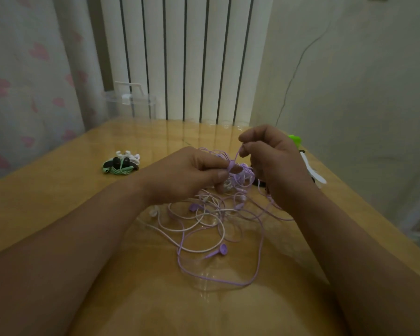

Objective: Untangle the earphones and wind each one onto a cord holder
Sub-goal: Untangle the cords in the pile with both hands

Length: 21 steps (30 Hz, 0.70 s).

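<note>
Purple cord (236,155): short taut stretch, slanting up-right from your left hand (187,175), which pinches its splitter, to your right hand (274,163), which pinches it just above. Tangle (216,214): on the table (58,202), below both hands.

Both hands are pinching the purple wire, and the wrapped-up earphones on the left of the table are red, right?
Not quite. The wrapped-up earphones on the left of the table are green, not red; the head view shows it. The rest is right: the left hand and the right hand are both pinching the purple wire.
</note>
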Motion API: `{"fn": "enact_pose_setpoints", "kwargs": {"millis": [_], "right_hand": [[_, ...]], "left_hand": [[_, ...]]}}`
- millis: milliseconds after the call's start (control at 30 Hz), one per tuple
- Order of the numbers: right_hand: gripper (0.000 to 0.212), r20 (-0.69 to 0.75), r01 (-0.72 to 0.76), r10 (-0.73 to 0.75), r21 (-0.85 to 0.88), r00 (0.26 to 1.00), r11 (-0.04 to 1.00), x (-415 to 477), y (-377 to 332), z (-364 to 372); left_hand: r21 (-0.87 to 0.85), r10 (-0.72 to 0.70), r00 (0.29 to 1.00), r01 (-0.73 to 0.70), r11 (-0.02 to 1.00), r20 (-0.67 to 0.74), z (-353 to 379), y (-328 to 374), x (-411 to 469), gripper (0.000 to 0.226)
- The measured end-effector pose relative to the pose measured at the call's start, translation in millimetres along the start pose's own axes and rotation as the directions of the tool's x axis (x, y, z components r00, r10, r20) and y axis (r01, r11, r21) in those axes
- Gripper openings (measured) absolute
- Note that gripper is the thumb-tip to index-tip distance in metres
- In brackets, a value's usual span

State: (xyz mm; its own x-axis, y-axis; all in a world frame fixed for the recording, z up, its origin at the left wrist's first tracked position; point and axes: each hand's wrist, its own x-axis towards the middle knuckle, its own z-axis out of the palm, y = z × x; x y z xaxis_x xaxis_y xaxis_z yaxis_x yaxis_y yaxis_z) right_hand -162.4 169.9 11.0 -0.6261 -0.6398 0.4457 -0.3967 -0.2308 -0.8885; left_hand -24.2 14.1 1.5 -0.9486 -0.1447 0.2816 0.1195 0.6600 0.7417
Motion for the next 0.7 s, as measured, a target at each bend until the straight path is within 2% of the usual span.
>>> {"fn": "enact_pose_setpoints", "kwargs": {"millis": [67,133,233,300,467,567,700], "right_hand": [[0.017,0.018,-0.052,0.05,0.099,0.999,0.994,1.9,1.5,-3.5],[0.012,0.084,-0.094,0.085,0.102,0.993,0.99,1.9,3.9,-5.1],[0.017,0.162,-0.095,0.112,-0.108,0.98,0.99,-3.9,7.4,2.4],[0.021,0.19,-0.044,0.097,-0.265,0.977,0.963,-7.9,10.3,11.3],[0.024,0.221,-0.011,0.114,-0.419,0.969,0.908,-11.4,15.8,22.1],[0.027,0.212,-0.003,0.106,-0.436,0.972,0.9,-10.9,13.7,20.1],[0.028,0.143,0.043,0.031,-0.484,0.989,0.874,-6.5,14.4,13.8]], "left_hand": [[-0.208,-0.004,1.0,0.007,0.978,0.016,-1.5,4.6,-0.9,0.026],[-0.379,0.014,1.0,-0.005,0.925,0.023,-1.8,8.1,-0.8,0.029],[-0.593,-0.017,0.999,-0.009,0.805,-0.037,1.4,7.3,2.5,0.039],[-0.634,-0.088,0.987,-0.016,0.773,-0.133,4.8,2.1,5.6,0.038],[-0.472,-0.16,0.921,-0.028,0.881,-0.354,12.2,2.4,4.6,0.037],[-0.215,-0.083,0.894,-0.015,0.977,-0.439,11.3,-4.7,5.3,0.037],[0.065,0.006,0.933,0.019,0.998,-0.361,7.4,-11.9,3.7,0.036]]}}
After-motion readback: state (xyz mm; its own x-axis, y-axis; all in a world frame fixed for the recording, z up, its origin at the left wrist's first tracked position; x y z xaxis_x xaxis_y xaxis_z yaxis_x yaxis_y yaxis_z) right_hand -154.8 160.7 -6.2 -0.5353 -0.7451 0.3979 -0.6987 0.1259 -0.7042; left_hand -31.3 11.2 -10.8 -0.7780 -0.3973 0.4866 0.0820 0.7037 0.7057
